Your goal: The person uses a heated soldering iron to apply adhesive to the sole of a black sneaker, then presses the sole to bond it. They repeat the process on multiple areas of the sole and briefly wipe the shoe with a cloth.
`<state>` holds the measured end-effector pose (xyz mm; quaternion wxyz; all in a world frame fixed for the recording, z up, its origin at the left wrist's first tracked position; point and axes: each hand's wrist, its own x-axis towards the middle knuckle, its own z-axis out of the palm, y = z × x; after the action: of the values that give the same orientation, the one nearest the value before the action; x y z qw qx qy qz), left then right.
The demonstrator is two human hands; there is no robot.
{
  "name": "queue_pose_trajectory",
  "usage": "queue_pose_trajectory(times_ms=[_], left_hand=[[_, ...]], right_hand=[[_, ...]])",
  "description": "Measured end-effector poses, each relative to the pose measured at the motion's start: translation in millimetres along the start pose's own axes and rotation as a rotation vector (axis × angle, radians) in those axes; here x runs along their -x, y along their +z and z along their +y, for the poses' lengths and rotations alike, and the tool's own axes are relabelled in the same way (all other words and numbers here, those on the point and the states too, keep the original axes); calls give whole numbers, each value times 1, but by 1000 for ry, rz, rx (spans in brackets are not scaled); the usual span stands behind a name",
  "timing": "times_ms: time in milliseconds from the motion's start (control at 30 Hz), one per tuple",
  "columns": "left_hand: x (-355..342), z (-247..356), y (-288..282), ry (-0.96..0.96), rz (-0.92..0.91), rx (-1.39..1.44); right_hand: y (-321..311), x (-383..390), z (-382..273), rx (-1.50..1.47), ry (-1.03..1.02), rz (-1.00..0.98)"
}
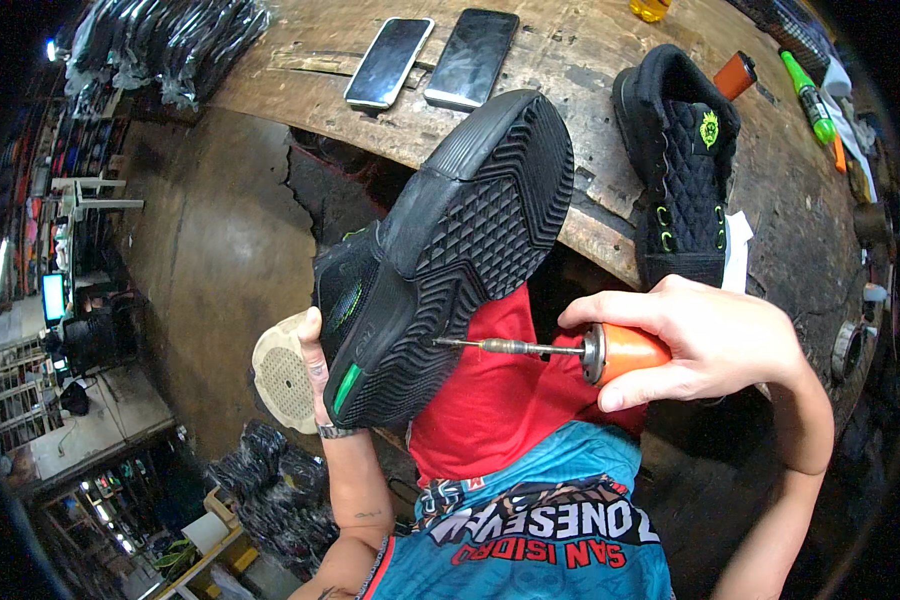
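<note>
Gripping shoe (445, 260) near heel with fingers of left hand (317, 368), mostly hidden behind it; turned sole-out toward camera, above red cloth (515, 400), near tabletop (590, 60) edge. Pinching orange handle of awl (630, 355) in curled fingers of right hand (725, 335), pointing tip left at tread; can't tell if touching. Also seeing second shoe (685, 170) and two phones (472, 58) on tabletop.
</note>
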<state>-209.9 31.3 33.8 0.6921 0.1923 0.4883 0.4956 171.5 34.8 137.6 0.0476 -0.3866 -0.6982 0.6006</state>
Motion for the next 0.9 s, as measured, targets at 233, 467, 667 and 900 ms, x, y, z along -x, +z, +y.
queue_pose_trajectory(times_ms=[233,467,667,900], left_hand=[[-1,1,1,-23,-56,61],[-5,-3,1,-31,-139,136],[-2,-3,1,-43,-62,73],[-14,-15,-16,-5,-118,157]], right_hand=[[-13,3,-16,163,35,-20],[-1,-6,3,-94,-14,-70],[5,-11,8,-219,23,-164],[24,-14,16,-382,55,-111]])
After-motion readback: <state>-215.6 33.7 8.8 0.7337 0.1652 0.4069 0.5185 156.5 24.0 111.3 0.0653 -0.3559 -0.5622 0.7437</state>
